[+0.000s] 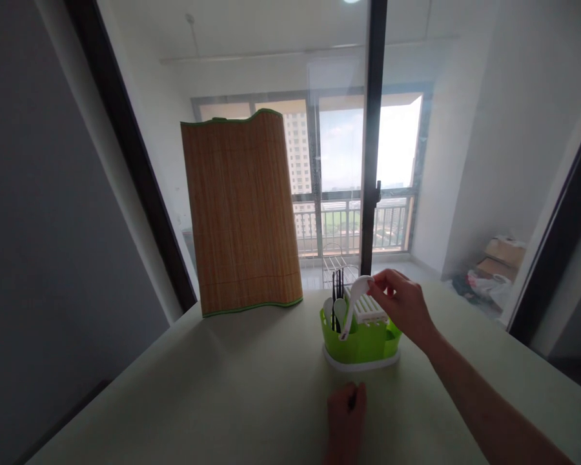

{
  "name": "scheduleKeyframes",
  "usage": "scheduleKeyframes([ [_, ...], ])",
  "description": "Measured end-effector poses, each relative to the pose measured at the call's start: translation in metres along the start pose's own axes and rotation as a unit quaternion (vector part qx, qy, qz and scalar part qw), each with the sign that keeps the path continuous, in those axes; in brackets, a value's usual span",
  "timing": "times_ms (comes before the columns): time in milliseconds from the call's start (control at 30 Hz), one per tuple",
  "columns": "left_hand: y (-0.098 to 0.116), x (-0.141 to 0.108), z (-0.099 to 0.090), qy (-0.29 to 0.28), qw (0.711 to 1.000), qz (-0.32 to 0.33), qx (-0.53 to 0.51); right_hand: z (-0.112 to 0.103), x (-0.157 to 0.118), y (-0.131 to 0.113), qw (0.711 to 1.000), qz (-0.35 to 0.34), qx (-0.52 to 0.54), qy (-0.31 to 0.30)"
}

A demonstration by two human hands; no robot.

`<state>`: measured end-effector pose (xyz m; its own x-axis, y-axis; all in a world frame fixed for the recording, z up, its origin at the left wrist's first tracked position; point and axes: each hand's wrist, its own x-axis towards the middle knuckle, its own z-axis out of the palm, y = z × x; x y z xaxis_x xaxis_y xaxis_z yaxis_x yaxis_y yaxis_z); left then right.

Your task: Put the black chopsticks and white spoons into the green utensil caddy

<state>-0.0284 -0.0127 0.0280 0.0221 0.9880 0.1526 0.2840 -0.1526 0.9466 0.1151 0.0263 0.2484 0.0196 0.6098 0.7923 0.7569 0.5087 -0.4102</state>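
Observation:
A white spoon (354, 302) is pinched at its bowl end by my right hand (403, 303). Its handle points down over the left front of a green utensil caddy (368, 345) with a white base. Inside the caddy stand black chopsticks (337, 284) and other white spoons (339, 309). A white slatted rack (368, 310) sits on its top. My left hand (345, 413) is closed on the table just in front of the caddy; a dark spot shows between its fingers, too dim to name.
Left of the caddy, a bamboo mat (242, 213) with green edging stands upright on the pale table (213, 381). Behind the table are glass doors with a dark frame (372, 148). Cardboard boxes and bags (496, 271) lie on the floor beyond, at right.

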Motion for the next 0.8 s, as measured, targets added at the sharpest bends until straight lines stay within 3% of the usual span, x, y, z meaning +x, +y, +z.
scheduleKeyframes([
  [167, 0.000, -0.002, 0.001, -0.026, 0.998, 0.018, 0.052, 0.037, 0.025, -0.005, 0.982, -0.045, -0.171, -0.069],
  [400, 0.000, -0.003, 0.003, -0.042, 0.995, 0.037, 0.077, 0.074, 0.017, 0.000, 0.950, -0.090, -0.245, -0.171],
  [600, 0.003, -0.005, 0.002, -0.059, 0.992, 0.038, 0.104, 0.084, 0.014, -0.001, 0.917, -0.115, -0.313, -0.220],
  [800, 0.009, -0.006, 0.000, -0.049, 0.992, 0.039, 0.112, 0.073, 0.000, -0.014, 0.910, -0.158, -0.326, -0.199],
])
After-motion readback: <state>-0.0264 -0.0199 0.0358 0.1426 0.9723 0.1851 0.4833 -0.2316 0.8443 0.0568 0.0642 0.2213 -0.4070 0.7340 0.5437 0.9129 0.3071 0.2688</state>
